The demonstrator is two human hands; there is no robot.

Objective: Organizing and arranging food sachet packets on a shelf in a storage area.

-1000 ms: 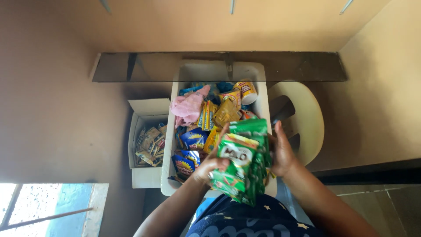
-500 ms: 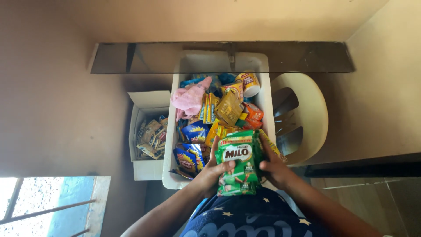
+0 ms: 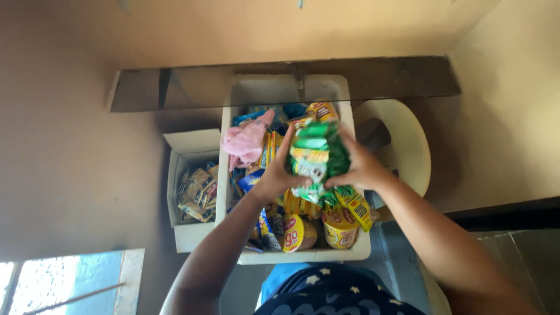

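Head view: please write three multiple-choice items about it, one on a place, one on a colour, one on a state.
1. Where is the small white cardboard box of little sachets?
A. Beside the large white plastic bin, on its window side
B. On the cream plastic chair
C. Inside the bin

2. What colour is the soft crumpled cloth lying in the bin?
A. Blue
B. Pink
C. Black

3. How is the bundle of green drink sachets held?
A. Resting loose on the floor
B. By one hand only
C. Between the left hand and the right hand, above the bin

Answers: 1 A, the box stands against the bin's outer wall; 2 B, the cloth is pale pink; 3 C, both hands grip the bundle from opposite sides.
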